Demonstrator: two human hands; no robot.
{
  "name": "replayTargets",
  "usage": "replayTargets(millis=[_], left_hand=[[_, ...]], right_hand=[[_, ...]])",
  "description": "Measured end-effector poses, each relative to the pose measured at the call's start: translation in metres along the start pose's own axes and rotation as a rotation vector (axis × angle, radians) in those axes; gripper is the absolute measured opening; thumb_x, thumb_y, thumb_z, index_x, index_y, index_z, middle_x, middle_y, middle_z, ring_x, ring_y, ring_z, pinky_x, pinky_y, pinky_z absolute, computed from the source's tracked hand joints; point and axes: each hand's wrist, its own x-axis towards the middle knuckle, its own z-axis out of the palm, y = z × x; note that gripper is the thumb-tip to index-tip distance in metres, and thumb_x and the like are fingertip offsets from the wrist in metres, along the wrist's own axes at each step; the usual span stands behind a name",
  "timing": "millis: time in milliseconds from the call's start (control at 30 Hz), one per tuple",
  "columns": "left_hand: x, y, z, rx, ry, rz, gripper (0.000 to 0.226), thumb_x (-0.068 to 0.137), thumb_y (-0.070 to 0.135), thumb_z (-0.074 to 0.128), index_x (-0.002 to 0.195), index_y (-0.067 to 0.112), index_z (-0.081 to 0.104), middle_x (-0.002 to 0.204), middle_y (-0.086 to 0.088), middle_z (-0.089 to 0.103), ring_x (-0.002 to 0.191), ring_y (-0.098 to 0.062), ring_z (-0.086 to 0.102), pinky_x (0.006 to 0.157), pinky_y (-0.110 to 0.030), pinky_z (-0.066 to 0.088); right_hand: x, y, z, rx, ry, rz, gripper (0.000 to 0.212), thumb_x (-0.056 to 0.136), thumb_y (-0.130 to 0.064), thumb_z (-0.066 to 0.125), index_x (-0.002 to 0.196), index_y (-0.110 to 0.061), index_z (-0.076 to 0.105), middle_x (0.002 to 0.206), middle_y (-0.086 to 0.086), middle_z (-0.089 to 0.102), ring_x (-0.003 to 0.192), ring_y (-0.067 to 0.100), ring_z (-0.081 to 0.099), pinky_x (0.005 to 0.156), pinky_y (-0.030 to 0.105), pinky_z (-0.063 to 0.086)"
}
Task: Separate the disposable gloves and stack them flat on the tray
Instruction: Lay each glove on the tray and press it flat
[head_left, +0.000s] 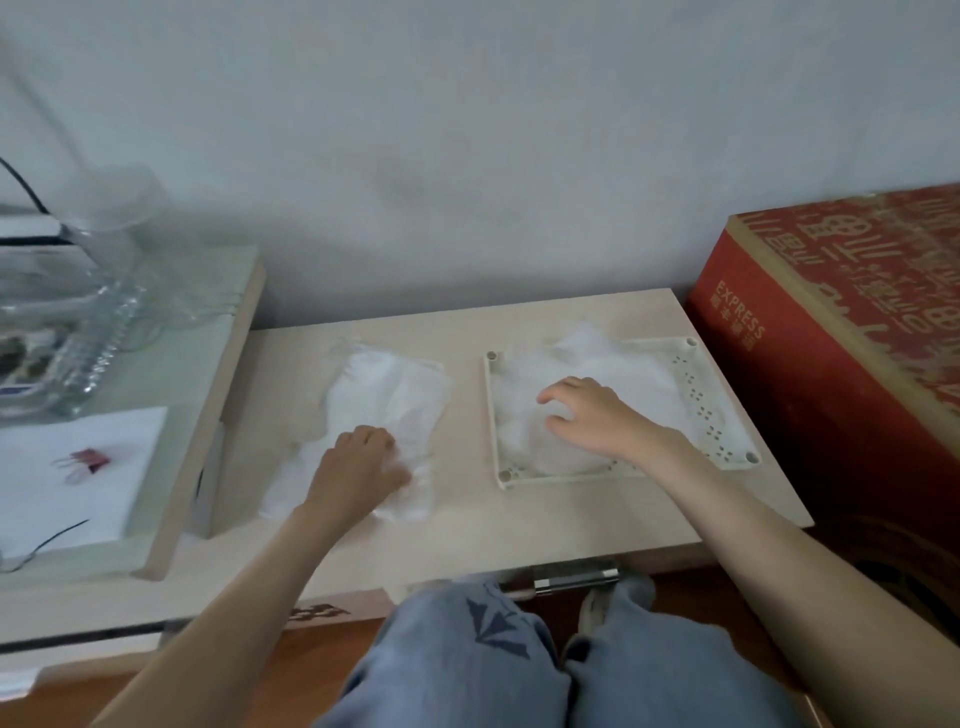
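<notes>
Hands work both sides of a pale table (519, 519): the left hand (358, 467) bends its fingers onto the loose pile of gloves (387, 410), though whether they pinch a sheet cannot be told, while the right hand (592, 415) rests arched fingertips on the stacked gloves (524, 374) in the tray (727, 410). Lifting one film by its cuff, with the stack held down, should keep the layers flat.

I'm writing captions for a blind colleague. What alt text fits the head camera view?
A seated person's right hand touches the translucent gloves laid in a cream perforated tray, while the left hand rests on a loose glove pile on the light wooden table. A red cardboard box stands to the tray's right.
</notes>
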Motion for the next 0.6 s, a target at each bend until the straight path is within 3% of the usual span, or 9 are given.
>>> replayTargets(millis=[67, 133, 267, 467, 533, 600], left_hand=[[-0.001, 0.001, 0.0, -0.058, 0.044, -0.027, 0.019, 0.091, 0.027, 0.054, 0.103, 0.013, 0.057, 0.112, -0.005, 0.057, 0.106, -0.026, 0.052, 0.079, -0.033, 0.04], [-0.003, 0.0, -0.002, -0.075, 0.089, -0.041, 0.017, 0.096, 0.028, 0.047, 0.088, 0.014, 0.055, 0.099, -0.007, 0.062, 0.097, -0.028, 0.057, 0.071, -0.034, 0.04], [-0.011, -0.005, -0.007, -0.101, 0.19, -0.022, 0.031, 0.103, 0.031, 0.036, 0.093, 0.013, 0.06, 0.091, -0.011, 0.067, 0.087, -0.03, 0.061, 0.063, -0.033, 0.036], [-0.016, -0.003, -0.026, -0.163, 0.242, -0.006, 0.034, 0.104, 0.024, 0.031, 0.096, 0.006, 0.058, 0.099, -0.015, 0.064, 0.092, -0.036, 0.058, 0.074, -0.038, 0.04], [-0.019, 0.003, -0.043, -0.242, 0.291, -0.002, 0.034, 0.104, 0.023, 0.031, 0.087, 0.004, 0.053, 0.092, -0.019, 0.063, 0.088, -0.038, 0.057, 0.069, -0.038, 0.035], [-0.02, 0.016, -0.062, -0.323, 0.351, 0.023, 0.034, 0.103, 0.024, 0.034, 0.09, 0.003, 0.057, 0.088, -0.022, 0.063, 0.086, -0.039, 0.057, 0.064, -0.036, 0.029]], right_hand=[[-0.001, -0.01, 0.0, 0.017, -0.017, -0.007, 0.039, 0.098, -0.025, 0.045, 0.136, -0.02, 0.048, 0.145, -0.003, 0.041, 0.136, 0.018, 0.03, 0.11, 0.033, 0.023], [-0.002, -0.019, 0.0, 0.03, -0.041, -0.01, 0.039, 0.096, -0.026, 0.046, 0.135, -0.021, 0.049, 0.144, -0.003, 0.042, 0.136, 0.017, 0.031, 0.111, 0.034, 0.025], [-0.005, -0.032, -0.006, 0.079, -0.097, -0.001, 0.04, 0.094, -0.031, 0.05, 0.133, -0.026, 0.05, 0.141, -0.005, 0.044, 0.133, 0.016, 0.037, 0.11, 0.035, 0.031], [-0.007, -0.06, -0.019, 0.135, -0.178, -0.028, 0.035, 0.095, -0.038, 0.053, 0.126, -0.023, 0.058, 0.13, -0.005, 0.053, 0.124, 0.012, 0.048, 0.102, 0.028, 0.036], [-0.003, -0.07, -0.022, 0.291, -0.169, 0.006, 0.037, 0.096, -0.044, 0.051, 0.121, -0.019, 0.062, 0.124, -0.003, 0.059, 0.116, 0.015, 0.054, 0.101, 0.03, 0.039], [0.002, -0.079, -0.027, 0.581, -0.177, 0.076, 0.045, 0.097, -0.048, 0.045, 0.114, -0.011, 0.063, 0.112, 0.003, 0.061, 0.101, 0.019, 0.06, 0.093, 0.03, 0.044]])
